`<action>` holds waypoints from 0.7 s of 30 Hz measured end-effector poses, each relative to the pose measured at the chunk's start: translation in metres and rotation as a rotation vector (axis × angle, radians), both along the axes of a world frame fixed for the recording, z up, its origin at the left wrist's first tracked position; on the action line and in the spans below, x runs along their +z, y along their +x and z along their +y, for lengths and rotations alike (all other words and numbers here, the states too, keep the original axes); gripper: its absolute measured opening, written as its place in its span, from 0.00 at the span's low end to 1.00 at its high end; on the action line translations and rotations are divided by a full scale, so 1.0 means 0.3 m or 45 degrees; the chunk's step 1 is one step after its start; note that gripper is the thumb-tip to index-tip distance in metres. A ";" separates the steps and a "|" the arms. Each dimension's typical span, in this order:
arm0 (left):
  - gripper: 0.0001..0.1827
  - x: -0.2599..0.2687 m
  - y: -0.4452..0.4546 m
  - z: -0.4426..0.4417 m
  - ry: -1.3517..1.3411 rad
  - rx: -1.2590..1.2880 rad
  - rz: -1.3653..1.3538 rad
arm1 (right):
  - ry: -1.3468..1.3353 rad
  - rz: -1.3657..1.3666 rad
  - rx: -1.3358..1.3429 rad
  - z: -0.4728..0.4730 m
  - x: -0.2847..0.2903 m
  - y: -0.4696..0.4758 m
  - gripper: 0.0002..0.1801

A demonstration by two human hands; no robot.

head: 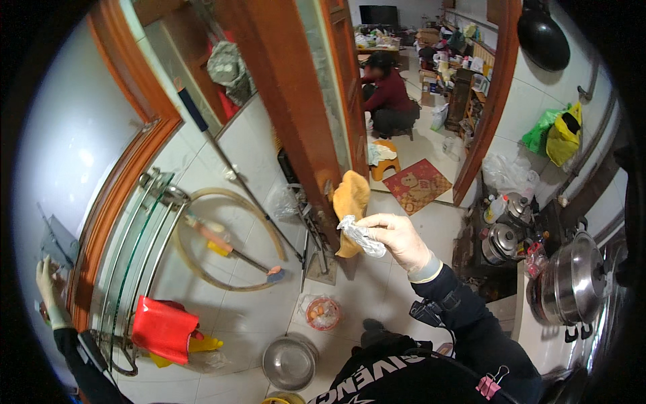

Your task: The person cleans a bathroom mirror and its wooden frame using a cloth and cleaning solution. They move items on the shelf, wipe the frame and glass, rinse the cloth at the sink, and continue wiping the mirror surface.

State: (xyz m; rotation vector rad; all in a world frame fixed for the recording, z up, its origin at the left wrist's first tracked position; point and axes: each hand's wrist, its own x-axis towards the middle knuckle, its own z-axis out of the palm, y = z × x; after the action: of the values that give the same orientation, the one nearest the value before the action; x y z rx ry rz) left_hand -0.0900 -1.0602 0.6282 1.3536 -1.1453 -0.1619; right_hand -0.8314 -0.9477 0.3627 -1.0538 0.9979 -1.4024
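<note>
My right hand (393,237), in a pale glove, pinches a crumpled grey-white cloth (361,236) between thumb and fingers. Directly behind it in view, a tan-yellow cloth (352,194) hangs near the handle side of the brown door; whether the two cloths touch is unclear. Far to the left, my left hand (46,283), gloved too, is raised beside the orange-brown wooden frame (83,262), close to a bluish-grey object (59,245) at the dim rim. What its fingers touch cannot be made out.
Glass-and-metal shelf (126,237), red rubber gloves or cloth (164,328) and long pole (222,151) line the left wall. A metal basin (289,362) and egg basket (323,313) sit on the floor. Pots (575,283) stand right. Beyond the doorway, a person (391,96) crouches.
</note>
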 end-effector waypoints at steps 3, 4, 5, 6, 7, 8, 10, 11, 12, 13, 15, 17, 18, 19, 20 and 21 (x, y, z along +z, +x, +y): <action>0.09 0.082 -0.104 0.108 0.083 0.133 -0.057 | -0.049 -0.026 -0.020 0.012 0.009 -0.092 0.12; 0.09 0.091 -0.162 0.150 0.010 0.072 -0.139 | -0.061 -0.028 -0.026 0.007 0.008 -0.126 0.12; 0.09 0.080 -0.228 0.207 -0.027 0.154 -0.198 | -0.044 -0.011 -0.068 -0.001 0.005 -0.162 0.12; 0.10 0.076 -0.304 0.268 -0.010 0.062 -0.180 | -0.084 -0.122 -0.022 -0.010 -0.001 -0.200 0.12; 0.10 0.061 -0.392 0.319 0.015 0.019 -0.148 | -0.073 -0.141 0.002 -0.028 -0.008 -0.240 0.12; 0.10 0.038 -0.487 0.372 0.042 -0.047 -0.157 | -0.076 -0.169 0.018 -0.043 -0.017 -0.282 0.12; 0.11 -0.052 -0.708 0.439 -0.008 -0.059 -0.123 | -0.143 -0.165 0.078 -0.084 -0.033 -0.390 0.12; 0.11 -0.128 -0.827 0.456 -0.080 -0.005 -0.082 | -0.167 -0.105 0.071 -0.113 -0.040 -0.447 0.12; 0.11 -0.201 -0.952 0.490 -0.034 -0.015 -0.016 | -0.203 -0.034 0.067 -0.137 -0.047 -0.510 0.12; 0.10 -0.265 -1.080 0.509 -0.022 -0.119 0.036 | -0.311 0.015 0.070 -0.171 -0.046 -0.576 0.12; 0.09 -0.363 -1.321 0.519 0.136 -0.093 0.043 | -0.177 -0.208 0.164 -0.232 -0.046 -0.670 0.12; 0.07 -0.485 -1.555 0.528 0.134 -0.086 0.070 | -0.101 -0.149 0.191 -0.278 -0.043 -0.772 0.13; 0.06 -0.547 -1.674 0.519 0.087 -0.082 0.093 | -0.085 -0.174 0.188 -0.300 -0.043 -0.810 0.13; 0.05 -0.587 -1.778 0.519 0.049 -0.089 0.133 | -0.070 -0.162 0.159 -0.325 -0.043 -0.838 0.12; 0.05 -0.605 -1.866 0.539 0.153 -0.113 0.169 | -0.079 -0.179 0.192 -0.343 -0.045 -0.865 0.12; 0.06 -0.614 -1.943 0.558 0.239 -0.215 0.231 | -0.054 -0.216 0.207 -0.362 -0.048 -0.884 0.12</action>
State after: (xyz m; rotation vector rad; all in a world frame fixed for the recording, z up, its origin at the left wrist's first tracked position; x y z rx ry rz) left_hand -0.6728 -0.8927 0.4441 1.3741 -1.1102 -0.5155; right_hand -1.0966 -1.0564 0.3482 -1.0051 0.7461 -1.3593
